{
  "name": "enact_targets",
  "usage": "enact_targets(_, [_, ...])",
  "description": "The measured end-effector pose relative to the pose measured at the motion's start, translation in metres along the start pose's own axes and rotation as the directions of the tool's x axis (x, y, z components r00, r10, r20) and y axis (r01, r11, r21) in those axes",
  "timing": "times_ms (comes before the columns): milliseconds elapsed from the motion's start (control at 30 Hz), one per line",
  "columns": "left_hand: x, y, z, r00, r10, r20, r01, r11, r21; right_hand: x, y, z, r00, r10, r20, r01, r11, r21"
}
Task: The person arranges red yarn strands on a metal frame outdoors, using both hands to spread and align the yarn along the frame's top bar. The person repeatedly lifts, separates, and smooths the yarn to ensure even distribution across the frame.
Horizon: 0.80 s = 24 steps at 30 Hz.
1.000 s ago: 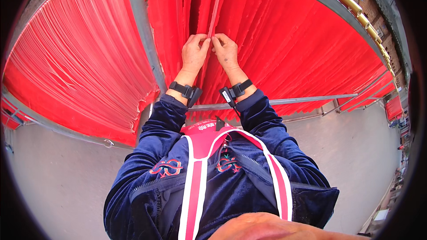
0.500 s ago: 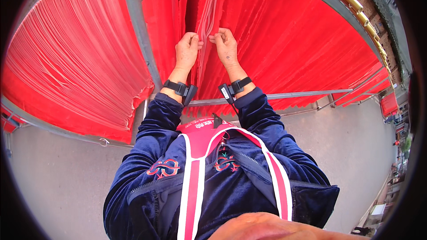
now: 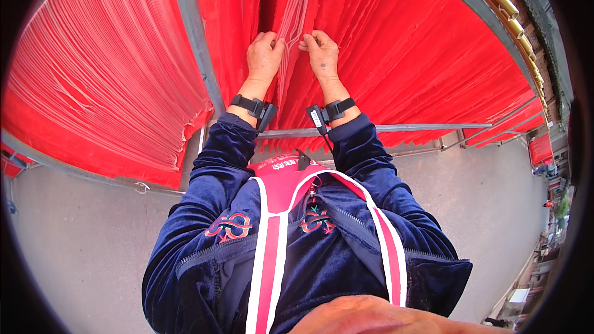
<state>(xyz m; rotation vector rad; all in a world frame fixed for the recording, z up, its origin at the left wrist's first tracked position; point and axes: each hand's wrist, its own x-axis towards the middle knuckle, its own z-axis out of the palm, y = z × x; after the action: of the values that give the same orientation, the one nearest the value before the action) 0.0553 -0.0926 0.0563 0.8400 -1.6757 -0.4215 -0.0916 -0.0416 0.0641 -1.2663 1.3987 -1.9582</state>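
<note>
Bright red sheets (image 3: 396, 55) hang close together in a long row in front of me, paper or cloth, I cannot tell which. Between my hands a bundle of their pale edges (image 3: 296, 15) fans out. My left hand (image 3: 265, 57) is closed in a pinch at the left side of this bundle, thumb against fingers. Just to the right, my right hand (image 3: 322, 54) pinches the edge of the neighbouring sheets. The fingertips of both hands are partly hidden. Each wrist carries a black strap with a small device.
A grey metal post (image 3: 192, 31) rises left of my hands, with another stack of red sheets (image 3: 111, 80) beyond it. A metal rail (image 3: 383, 128) crosses below the sheets. Bamboo poles (image 3: 504, 3) lie along the far right top. Grey pavement (image 3: 93, 235) spreads underneath.
Both hands have shifted slightly away from me, and the right one also a little to the right. The pale edges between them have spread wider.
</note>
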Motion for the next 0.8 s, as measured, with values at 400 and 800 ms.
enact_targets(400, [0.024, -0.027, -0.027, 0.978, -0.046, -0.204, 0.113, 0.938, 0.328, 0.024, -0.009, -0.061, 0.972, -0.027, -0.235, 0.045, 0.996, 0.072])
enact_targets(800, [0.005, -0.016, -0.029, 0.983, -0.020, -0.185, 0.064, 0.970, 0.235, -0.011, -0.021, -0.042, 0.991, -0.023, -0.132, 0.023, 1.000, -0.004])
